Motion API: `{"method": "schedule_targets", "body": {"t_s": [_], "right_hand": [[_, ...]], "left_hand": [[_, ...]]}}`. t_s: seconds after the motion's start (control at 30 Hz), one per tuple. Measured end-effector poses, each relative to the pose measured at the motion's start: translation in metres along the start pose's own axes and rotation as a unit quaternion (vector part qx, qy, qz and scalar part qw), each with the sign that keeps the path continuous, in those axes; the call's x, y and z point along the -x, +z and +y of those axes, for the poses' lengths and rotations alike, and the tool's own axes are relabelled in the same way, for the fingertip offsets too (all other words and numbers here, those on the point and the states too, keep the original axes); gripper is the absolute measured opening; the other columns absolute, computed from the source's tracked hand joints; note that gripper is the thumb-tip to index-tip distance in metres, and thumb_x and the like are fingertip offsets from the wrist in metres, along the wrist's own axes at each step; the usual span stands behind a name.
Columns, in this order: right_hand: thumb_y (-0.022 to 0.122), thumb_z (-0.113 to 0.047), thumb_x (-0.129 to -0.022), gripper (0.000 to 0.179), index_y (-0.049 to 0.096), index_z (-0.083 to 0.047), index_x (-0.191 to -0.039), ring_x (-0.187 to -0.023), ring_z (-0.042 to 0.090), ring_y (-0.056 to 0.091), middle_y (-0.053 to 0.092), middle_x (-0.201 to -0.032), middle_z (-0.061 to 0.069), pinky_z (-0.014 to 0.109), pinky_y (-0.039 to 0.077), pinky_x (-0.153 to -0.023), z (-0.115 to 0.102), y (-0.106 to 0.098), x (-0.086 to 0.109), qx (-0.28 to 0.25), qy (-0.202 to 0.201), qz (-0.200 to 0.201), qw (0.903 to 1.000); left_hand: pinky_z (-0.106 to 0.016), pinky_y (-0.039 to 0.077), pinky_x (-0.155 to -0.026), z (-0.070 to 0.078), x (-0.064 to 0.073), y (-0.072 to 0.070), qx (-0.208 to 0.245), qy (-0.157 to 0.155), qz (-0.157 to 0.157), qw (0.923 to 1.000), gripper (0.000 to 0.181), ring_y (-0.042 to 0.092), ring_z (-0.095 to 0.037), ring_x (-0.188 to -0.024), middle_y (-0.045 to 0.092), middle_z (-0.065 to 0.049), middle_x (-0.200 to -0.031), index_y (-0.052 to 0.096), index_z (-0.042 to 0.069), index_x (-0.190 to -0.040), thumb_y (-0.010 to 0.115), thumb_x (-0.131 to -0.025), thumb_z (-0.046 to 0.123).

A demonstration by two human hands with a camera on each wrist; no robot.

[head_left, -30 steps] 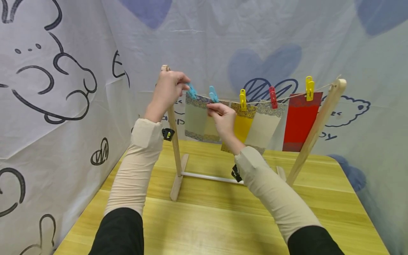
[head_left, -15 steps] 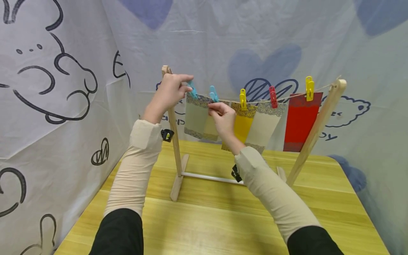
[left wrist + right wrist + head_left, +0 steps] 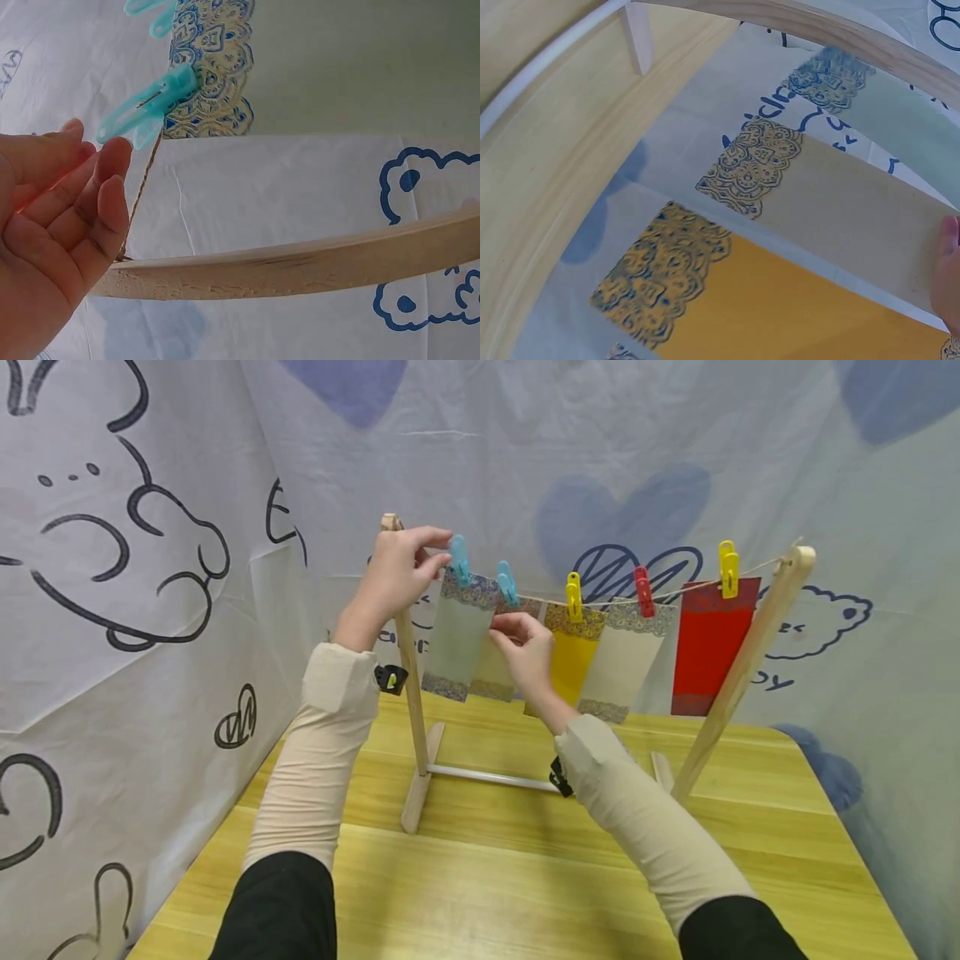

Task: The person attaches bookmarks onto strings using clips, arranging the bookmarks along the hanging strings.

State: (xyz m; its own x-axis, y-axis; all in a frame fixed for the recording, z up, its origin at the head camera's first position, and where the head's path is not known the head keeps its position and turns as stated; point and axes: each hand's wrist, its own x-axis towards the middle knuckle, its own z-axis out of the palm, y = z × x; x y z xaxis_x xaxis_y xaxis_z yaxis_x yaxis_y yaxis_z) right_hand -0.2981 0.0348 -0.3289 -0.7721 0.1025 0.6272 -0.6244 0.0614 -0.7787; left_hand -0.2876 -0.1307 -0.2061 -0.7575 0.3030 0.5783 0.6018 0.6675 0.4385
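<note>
A pale green card [image 3: 459, 631] with lace-patterned ends hangs at the left of a string line, under a light blue clothespin [image 3: 459, 560]. Beside that clothespin is my left hand [image 3: 397, 568]; the left wrist view shows its thumb and fingertips spread close to the handles of the clothespin [image 3: 150, 105], holding nothing. My right hand [image 3: 528, 652] is raised in front of a beige card [image 3: 495, 664], its thumb and forefinger slightly apart near the green card's right edge. Only a bit of the right hand [image 3: 949, 270] enters the right wrist view. A second blue clothespin [image 3: 507, 583] sits above it.
Farther right hang a yellow card [image 3: 573, 660], a cream card [image 3: 621, 664] and a red card [image 3: 712, 652], with yellow and red clothespins. Wooden posts [image 3: 411, 693] hold the line on a wooden table [image 3: 480, 877]. Drawn-on white cloth surrounds it.
The left clothespin has gone from tilted to nearly upright as my left fingers came away from it. The cards have swung slightly, and my right hand has dropped a little.
</note>
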Motion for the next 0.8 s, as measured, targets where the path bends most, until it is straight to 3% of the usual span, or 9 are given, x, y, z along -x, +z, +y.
{"method": "schedule_targets", "body": {"t_s": [0.23, 0.37, 0.5, 0.67, 0.8], "right_hand": [[0.062, 0.012, -0.077, 0.012, 0.06, 0.013, -0.088, -0.068, 0.019, 0.06, 0.061, -0.086, 0.025, 0.025, 0.051, -0.064, 0.001, -0.007, 0.006, -0.01, 0.015, 0.0, 0.9998], [0.061, 0.012, -0.077, 0.012, 0.059, 0.014, -0.088, -0.06, 0.008, 0.058, 0.061, -0.082, 0.026, 0.026, 0.052, -0.058, 0.004, -0.013, 0.01, -0.034, 0.022, -0.007, 0.9992], [0.062, 0.011, -0.077, 0.012, 0.059, 0.015, -0.088, -0.057, 0.007, 0.058, 0.061, -0.078, 0.026, 0.026, 0.052, -0.054, 0.006, -0.019, 0.012, -0.045, 0.014, -0.013, 0.9988], [0.061, 0.008, -0.079, 0.01, 0.06, 0.016, -0.085, -0.053, 0.008, 0.057, 0.062, -0.072, 0.022, 0.026, 0.05, -0.048, 0.001, -0.032, 0.013, -0.043, 0.016, -0.009, 0.9989], [0.06, 0.009, -0.08, 0.009, 0.059, 0.018, -0.084, -0.051, 0.012, 0.057, 0.06, -0.072, 0.026, 0.028, 0.049, -0.046, -0.015, -0.045, 0.016, -0.042, 0.021, -0.012, 0.9988]], "left_hand": [[-0.023, 0.038, -0.049, -0.002, 0.003, 0.003, 0.02, -0.017, 0.016, 0.9995, 0.027, 0.053, -0.015, -0.063, 0.064, -0.01, -0.09, 0.059, 0.002, -0.114, 0.055, -0.09, 0.013], [-0.021, 0.037, -0.049, -0.002, 0.006, 0.005, 0.03, -0.007, 0.077, 0.9965, 0.023, 0.052, -0.017, -0.06, 0.065, -0.011, -0.091, 0.064, 0.001, -0.106, 0.056, -0.089, 0.014], [-0.019, 0.037, -0.05, -0.001, 0.011, 0.008, 0.041, 0.01, 0.141, 0.9892, 0.02, 0.052, -0.017, -0.057, 0.066, -0.011, -0.09, 0.067, 0.0, -0.099, 0.057, -0.088, 0.013], [-0.022, 0.04, -0.052, 0.003, 0.019, 0.011, 0.036, 0.015, 0.161, 0.9861, 0.019, 0.055, -0.017, -0.06, 0.066, -0.011, -0.093, 0.067, -0.001, -0.097, 0.059, -0.087, 0.013], [-0.025, 0.043, -0.053, 0.004, 0.029, 0.017, 0.041, 0.038, 0.182, 0.9818, 0.017, 0.056, -0.018, -0.061, 0.065, -0.013, -0.089, 0.068, -0.003, -0.094, 0.061, -0.085, 0.011]]}}
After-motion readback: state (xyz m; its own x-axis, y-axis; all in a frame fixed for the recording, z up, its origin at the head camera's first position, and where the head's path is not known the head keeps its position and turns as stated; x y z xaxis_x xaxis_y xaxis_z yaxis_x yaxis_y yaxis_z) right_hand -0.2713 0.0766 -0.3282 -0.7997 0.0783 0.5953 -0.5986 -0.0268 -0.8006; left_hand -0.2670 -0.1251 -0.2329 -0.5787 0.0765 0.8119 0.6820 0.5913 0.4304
